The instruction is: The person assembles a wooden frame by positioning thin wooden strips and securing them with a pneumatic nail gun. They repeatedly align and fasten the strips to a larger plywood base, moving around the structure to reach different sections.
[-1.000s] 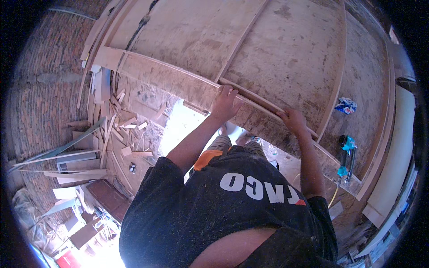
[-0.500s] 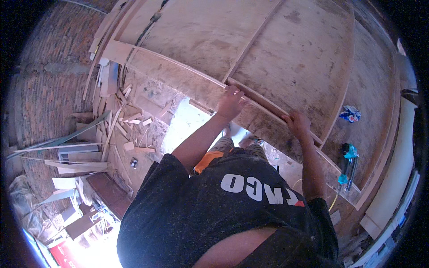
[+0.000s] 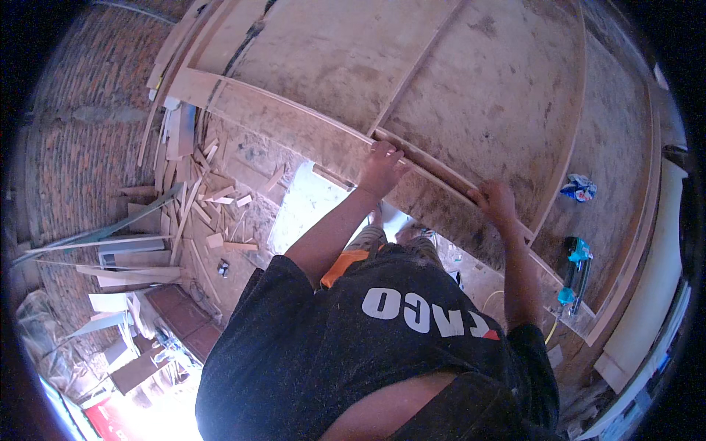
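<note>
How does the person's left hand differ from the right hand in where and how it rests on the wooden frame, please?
The left hand sits further up the thin wooden strip, where an upright batten meets it; the right hand sits lower along it. The left hand's fingers lie spread flat over the strip, while the right hand's curl over its edge. Both are bare and press the same strip on the plywood frame.

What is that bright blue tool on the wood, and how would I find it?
Start at the big dusty wooden panel that both hands press on. Go past the right hand to the panel's lower right corner, where a turquoise and black power tool lies. The crumpled blue and white wrapper above it is smaller and has no black.
</note>
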The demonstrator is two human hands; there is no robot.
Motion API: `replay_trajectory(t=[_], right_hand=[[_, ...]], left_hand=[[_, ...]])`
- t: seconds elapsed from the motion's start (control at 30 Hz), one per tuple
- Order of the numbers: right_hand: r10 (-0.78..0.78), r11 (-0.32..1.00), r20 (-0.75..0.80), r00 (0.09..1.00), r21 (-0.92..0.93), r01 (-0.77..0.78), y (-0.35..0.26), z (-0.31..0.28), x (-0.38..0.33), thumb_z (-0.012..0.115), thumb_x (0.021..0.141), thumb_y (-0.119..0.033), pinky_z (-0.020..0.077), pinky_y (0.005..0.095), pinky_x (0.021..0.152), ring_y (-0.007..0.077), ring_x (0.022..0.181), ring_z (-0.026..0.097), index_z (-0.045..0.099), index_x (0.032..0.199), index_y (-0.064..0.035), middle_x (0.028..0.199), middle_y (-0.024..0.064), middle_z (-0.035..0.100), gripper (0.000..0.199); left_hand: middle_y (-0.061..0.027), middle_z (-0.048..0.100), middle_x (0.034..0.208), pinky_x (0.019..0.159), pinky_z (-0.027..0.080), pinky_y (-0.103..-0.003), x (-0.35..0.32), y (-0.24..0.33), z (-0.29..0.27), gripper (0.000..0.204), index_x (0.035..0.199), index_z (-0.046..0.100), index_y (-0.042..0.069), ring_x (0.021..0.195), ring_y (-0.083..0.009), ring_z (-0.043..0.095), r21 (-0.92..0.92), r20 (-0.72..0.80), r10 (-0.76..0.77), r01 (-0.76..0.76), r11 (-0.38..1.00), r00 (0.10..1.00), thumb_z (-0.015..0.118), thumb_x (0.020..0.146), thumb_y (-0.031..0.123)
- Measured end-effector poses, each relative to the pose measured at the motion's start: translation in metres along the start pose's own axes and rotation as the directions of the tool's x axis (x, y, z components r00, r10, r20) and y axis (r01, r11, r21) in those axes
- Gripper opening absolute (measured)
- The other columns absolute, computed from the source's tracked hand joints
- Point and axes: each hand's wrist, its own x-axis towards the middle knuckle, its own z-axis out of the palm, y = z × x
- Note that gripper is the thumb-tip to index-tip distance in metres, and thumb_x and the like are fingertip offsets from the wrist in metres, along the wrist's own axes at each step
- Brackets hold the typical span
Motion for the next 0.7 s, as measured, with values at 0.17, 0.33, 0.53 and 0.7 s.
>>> replay_trajectory(t=[0.17,0.33,0.53,0.7], right_hand=[[0.075,0.997,-0.390,0.918,0.009,-0.078,-0.036,-0.044,-0.020,0.072,0.090,-0.031,0.0502,0.0472,0.070,0.0371,0.080,0.065,0.071,0.084,-0.0068,0.083,0.0151,0.064,0.025],[0.255,0.967,-0.495,0.830,0.142,-0.212,-0.029,-0.127,-0.034,0.073,0.090,-0.025,0.0506,0.0420,0.068,0.0351,0.077,0.065,0.071,0.091,-0.0060,0.085,0.0142,0.066,0.019],[0.517,0.789,-0.309,0.798,0.535,-0.304,-0.032,-0.115,-0.059,0.070,0.096,-0.027,0.0486,0.0317,0.066,0.0159,0.070,0.062,0.071,0.096,-0.0005,0.078,0.0076,0.067,0.026],[0.620,0.480,-0.009,0.785,0.795,-0.370,-0.058,-0.051,-0.081,0.070,0.096,-0.024,0.0468,0.0260,0.065,0.0083,0.071,0.058,0.072,0.102,0.0007,0.080,-0.0003,0.065,0.026]], left_hand=[[-0.0135,0.057,0.117,0.093,0.053,-0.047,-0.006,-0.006,0.004,0.041,0.109,0.071,0.010,0.113,-0.0374,0.056,0.023,0.057,-0.056,0.055,0.998,0.997,0.076,0.083,0.041],[-0.0159,0.056,0.121,0.093,0.054,-0.048,-0.004,0.004,-0.001,0.041,0.109,0.068,0.009,0.119,-0.0412,0.054,-0.079,0.079,-0.061,0.067,0.995,0.995,0.076,0.085,0.041],[-0.0186,0.054,0.128,0.094,0.052,-0.050,-0.004,0.004,-0.010,0.049,0.116,0.064,0.005,0.121,-0.0420,0.052,-0.074,0.076,-0.068,0.074,0.995,0.995,0.076,0.085,0.040],[-0.0211,0.060,0.120,0.094,0.052,-0.050,-0.014,0.017,-0.046,0.052,0.119,0.064,0.004,0.117,-0.0415,0.057,-0.261,-0.095,-0.062,0.035,0.965,0.994,0.077,0.085,0.040]])
